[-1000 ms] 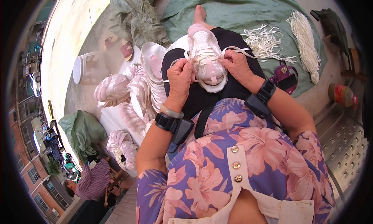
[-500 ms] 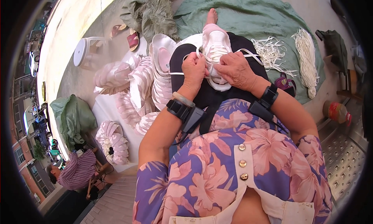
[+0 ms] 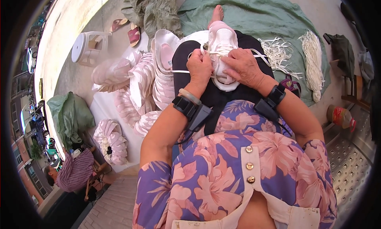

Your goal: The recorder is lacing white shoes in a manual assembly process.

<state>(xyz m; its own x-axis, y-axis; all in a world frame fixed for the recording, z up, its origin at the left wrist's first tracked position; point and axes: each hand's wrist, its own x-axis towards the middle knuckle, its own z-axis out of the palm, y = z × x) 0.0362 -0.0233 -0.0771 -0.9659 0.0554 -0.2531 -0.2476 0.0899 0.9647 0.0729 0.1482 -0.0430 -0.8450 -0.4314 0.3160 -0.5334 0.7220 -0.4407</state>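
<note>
A pale pink and white sneaker upper (image 3: 223,35) lies across my lap on dark cloth, its toe pointing away from me. White shoelace (image 3: 219,53) crosses its front, and loose ends run out on both sides. My left hand (image 3: 199,67) is closed in a pinch on the lace at the upper's left edge; a lace end sticks out to the left below the fingers. Over the right edge, my right hand (image 3: 243,67) has bent fingers closed on the upper, with index finger and thumb beside the lacing. What lies under its palm is hidden.
Stacked pink-and-white uppers (image 3: 143,80) stand at left, near a ring-shaped bundle (image 3: 111,141). Loose laces (image 3: 276,54) and a lace hank (image 3: 312,66) lie on green sheeting (image 3: 246,10). A white stool (image 3: 81,48), sandals (image 3: 134,35), a bottle (image 3: 340,117) and another person (image 3: 77,171) are around.
My right hand has shifted slightly, its index finger and thumb now spread further over the upper. The left hand keeps its pinch on the lace. The view has shifted a little.
</note>
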